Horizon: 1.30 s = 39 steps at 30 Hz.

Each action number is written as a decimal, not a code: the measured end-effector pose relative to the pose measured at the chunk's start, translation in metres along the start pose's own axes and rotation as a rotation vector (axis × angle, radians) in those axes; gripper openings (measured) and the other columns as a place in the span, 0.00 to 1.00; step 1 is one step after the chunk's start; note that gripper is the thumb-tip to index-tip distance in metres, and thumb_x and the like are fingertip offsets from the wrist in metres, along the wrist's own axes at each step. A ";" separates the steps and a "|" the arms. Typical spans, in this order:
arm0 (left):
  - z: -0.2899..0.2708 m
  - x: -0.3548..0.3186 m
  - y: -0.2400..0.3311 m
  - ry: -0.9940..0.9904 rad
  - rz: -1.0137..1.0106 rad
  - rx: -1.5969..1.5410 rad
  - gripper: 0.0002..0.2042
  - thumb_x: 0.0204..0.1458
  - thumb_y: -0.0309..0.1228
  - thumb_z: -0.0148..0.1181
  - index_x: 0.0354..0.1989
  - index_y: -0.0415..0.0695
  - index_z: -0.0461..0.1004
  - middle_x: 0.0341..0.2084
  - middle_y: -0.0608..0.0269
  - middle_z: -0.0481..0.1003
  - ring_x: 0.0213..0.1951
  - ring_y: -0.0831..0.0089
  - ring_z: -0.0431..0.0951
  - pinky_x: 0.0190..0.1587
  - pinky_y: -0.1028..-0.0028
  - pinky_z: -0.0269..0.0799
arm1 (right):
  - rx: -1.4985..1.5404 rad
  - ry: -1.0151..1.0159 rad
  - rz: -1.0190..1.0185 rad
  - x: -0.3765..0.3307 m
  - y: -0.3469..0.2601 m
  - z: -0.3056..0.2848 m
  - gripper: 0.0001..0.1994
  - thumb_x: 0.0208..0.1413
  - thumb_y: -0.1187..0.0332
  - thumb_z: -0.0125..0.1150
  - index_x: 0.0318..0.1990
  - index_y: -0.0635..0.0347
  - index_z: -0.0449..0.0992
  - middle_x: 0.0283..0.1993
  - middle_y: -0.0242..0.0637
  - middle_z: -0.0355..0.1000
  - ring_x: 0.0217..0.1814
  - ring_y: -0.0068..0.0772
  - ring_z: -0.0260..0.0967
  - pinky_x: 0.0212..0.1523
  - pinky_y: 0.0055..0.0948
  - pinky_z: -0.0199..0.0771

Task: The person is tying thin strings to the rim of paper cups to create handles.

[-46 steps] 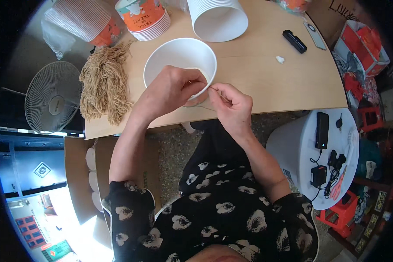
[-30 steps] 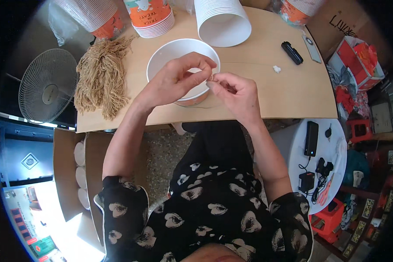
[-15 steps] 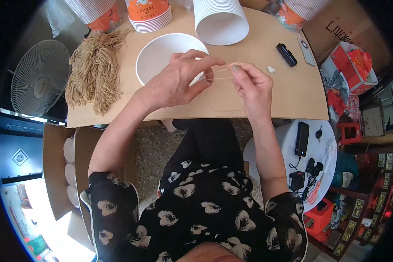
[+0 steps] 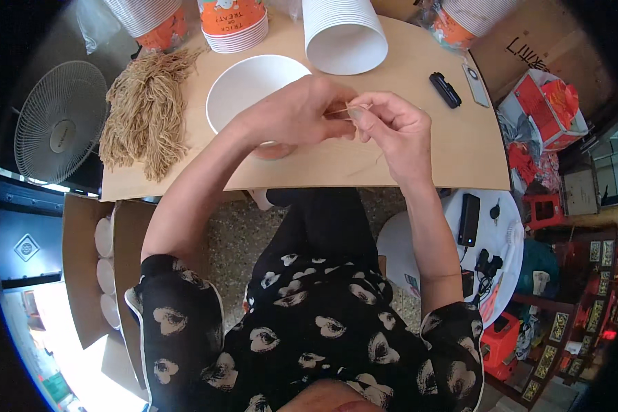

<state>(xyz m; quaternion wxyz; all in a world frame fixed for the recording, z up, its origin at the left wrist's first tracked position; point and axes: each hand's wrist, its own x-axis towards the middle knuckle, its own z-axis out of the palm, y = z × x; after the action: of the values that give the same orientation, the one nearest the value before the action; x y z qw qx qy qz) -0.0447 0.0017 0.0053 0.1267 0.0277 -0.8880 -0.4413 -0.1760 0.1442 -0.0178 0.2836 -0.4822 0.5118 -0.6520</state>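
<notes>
Above the front part of the table my two hands meet over a thin tan string (image 4: 340, 110). My right hand (image 4: 399, 134) pinches it between thumb and forefinger, and a loose end hangs below those fingers. My left hand (image 4: 302, 110) has its fingers drawn in around the string, their tips partly hidden behind the hand. Under my left hand a white-lined paper bucket (image 4: 244, 86) lies tipped with its mouth toward me; a bit of its orange outside shows below my wrist. Left of it lies a bundle of tan strings (image 4: 144, 113).
Stacked paper buckets (image 4: 347, 41) line the back of the table (image 4: 460, 158). A black clip-like object (image 4: 445, 90) lies at the right. A fan (image 4: 62, 123) and an open carton (image 4: 89, 275) stand left; a white round stool (image 4: 487, 275) holds a black adapter and cables.
My left hand has moved right and closed in beside my right hand; the string stretched between them is shorter, with a loose end now hanging. The view has shifted slightly.
</notes>
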 end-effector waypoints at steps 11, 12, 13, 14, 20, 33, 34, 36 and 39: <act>-0.006 -0.004 -0.013 -0.103 -0.279 -0.488 0.11 0.61 0.34 0.57 0.42 0.39 0.79 0.31 0.69 0.78 0.40 0.85 0.75 0.45 0.82 0.70 | 0.025 0.047 0.057 -0.012 0.008 -0.013 0.06 0.60 0.74 0.61 0.41 0.67 0.77 0.27 0.32 0.75 0.29 0.17 0.72 0.33 0.17 0.71; -0.004 -0.004 -0.013 -0.067 -0.242 -0.474 0.11 0.60 0.33 0.58 0.42 0.38 0.79 0.33 0.67 0.79 0.40 0.84 0.76 0.46 0.82 0.70 | 0.043 0.058 0.071 -0.013 0.009 -0.011 0.07 0.60 0.73 0.61 0.42 0.67 0.77 0.27 0.32 0.75 0.28 0.16 0.70 0.31 0.16 0.69; -0.003 -0.003 -0.014 -0.031 -0.204 -0.461 0.10 0.60 0.32 0.58 0.42 0.38 0.79 0.34 0.66 0.80 0.40 0.83 0.76 0.46 0.81 0.70 | 0.060 0.068 0.085 -0.014 0.010 -0.010 0.07 0.59 0.73 0.61 0.42 0.67 0.77 0.27 0.32 0.75 0.27 0.15 0.69 0.29 0.15 0.67; -0.002 -0.003 -0.015 -0.033 -0.205 -0.460 0.10 0.60 0.32 0.58 0.42 0.38 0.79 0.34 0.66 0.80 0.40 0.83 0.76 0.46 0.81 0.70 | 0.061 0.071 0.085 -0.014 0.011 -0.010 0.07 0.59 0.73 0.61 0.42 0.67 0.77 0.27 0.32 0.75 0.27 0.15 0.69 0.29 0.15 0.67; -0.001 -0.004 -0.012 -0.017 -0.220 -0.486 0.09 0.58 0.29 0.60 0.41 0.35 0.79 0.35 0.63 0.81 0.40 0.81 0.78 0.49 0.80 0.71 | 0.237 0.079 0.252 -0.012 0.011 -0.019 0.13 0.62 0.62 0.59 0.41 0.66 0.77 0.24 0.33 0.72 0.20 0.10 0.59 0.20 0.13 0.51; 0.004 -0.002 -0.016 0.023 -0.205 -0.408 0.10 0.60 0.31 0.58 0.41 0.37 0.79 0.32 0.65 0.80 0.35 0.82 0.77 0.42 0.81 0.72 | -0.054 -0.044 0.138 -0.009 0.011 -0.018 0.12 0.65 0.64 0.55 0.33 0.64 0.73 0.24 0.21 0.64 0.26 0.10 0.58 0.24 0.15 0.56; 0.003 -0.004 -0.019 0.023 -0.180 -0.402 0.11 0.62 0.33 0.56 0.41 0.37 0.79 0.31 0.66 0.80 0.34 0.83 0.77 0.40 0.82 0.72 | -0.040 -0.054 0.110 -0.010 0.012 -0.019 0.10 0.65 0.67 0.55 0.34 0.64 0.74 0.24 0.21 0.64 0.25 0.09 0.57 0.24 0.15 0.56; -0.006 -0.007 -0.016 -0.028 -0.250 -0.433 0.12 0.63 0.34 0.54 0.41 0.38 0.79 0.30 0.67 0.79 0.33 0.84 0.76 0.37 0.83 0.72 | -0.106 -0.042 0.078 -0.010 0.011 -0.022 0.09 0.64 0.68 0.57 0.35 0.65 0.74 0.24 0.21 0.65 0.25 0.09 0.56 0.24 0.15 0.55; -0.012 -0.008 -0.007 -0.090 -0.297 -0.415 0.15 0.66 0.37 0.49 0.41 0.39 0.79 0.29 0.67 0.79 0.31 0.85 0.76 0.33 0.84 0.71 | -0.200 0.004 0.026 -0.011 0.005 -0.024 0.07 0.61 0.70 0.59 0.37 0.66 0.76 0.24 0.21 0.66 0.24 0.09 0.55 0.24 0.15 0.54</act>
<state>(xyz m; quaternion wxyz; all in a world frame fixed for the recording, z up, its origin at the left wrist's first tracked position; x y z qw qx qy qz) -0.0347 -0.0107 0.0058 0.0239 0.1113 -0.7693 -0.6287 -0.1949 0.1614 -0.0260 0.2415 -0.5000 0.5813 -0.5948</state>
